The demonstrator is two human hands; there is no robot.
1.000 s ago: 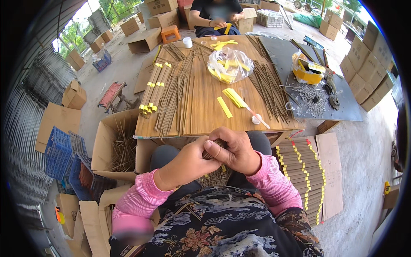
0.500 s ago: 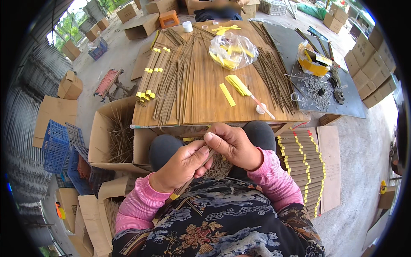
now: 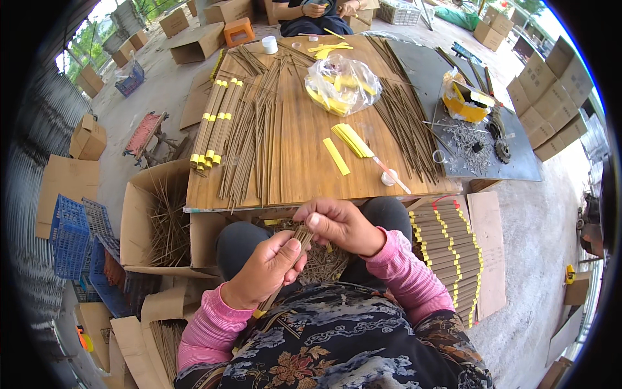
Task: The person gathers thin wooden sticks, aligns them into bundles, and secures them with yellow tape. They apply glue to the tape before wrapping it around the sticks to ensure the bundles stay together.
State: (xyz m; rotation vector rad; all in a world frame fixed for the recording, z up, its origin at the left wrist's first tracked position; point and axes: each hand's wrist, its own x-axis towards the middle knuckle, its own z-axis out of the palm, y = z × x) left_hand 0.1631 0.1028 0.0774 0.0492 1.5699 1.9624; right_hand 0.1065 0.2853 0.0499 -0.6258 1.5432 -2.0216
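Observation:
My left hand (image 3: 275, 262) is wrapped round a bundle of thin brown sticks (image 3: 302, 236), which look like incense sticks. The bundle tilts, its upper end showing above my left thumb and its lower part running back toward my lap, where a bit of yellow band shows. Close beside that upper end is my right hand (image 3: 343, 225), thumb and fingers pinched together; whatever lies between them is hidden. On the table ahead are yellow paper strips (image 3: 352, 141), a single yellow strip (image 3: 336, 157), loose brown sticks (image 3: 249, 146) and yellow-banded bundles (image 3: 216, 123).
A wooden table (image 3: 301, 175) stands before my knees. On it are a clear plastic bag (image 3: 343, 84) and a small white pot (image 3: 389, 177). Left of me stands a carton (image 3: 155, 259) of sticks; at right, banded bundles (image 3: 447, 256) lie on cardboard. Another person (image 3: 317, 14) sits across the table.
The view has tilted up slightly, bringing the other person's hands into sight. My right hand has shifted against the bundle, whose upper end now shows. My left hand keeps its grip.

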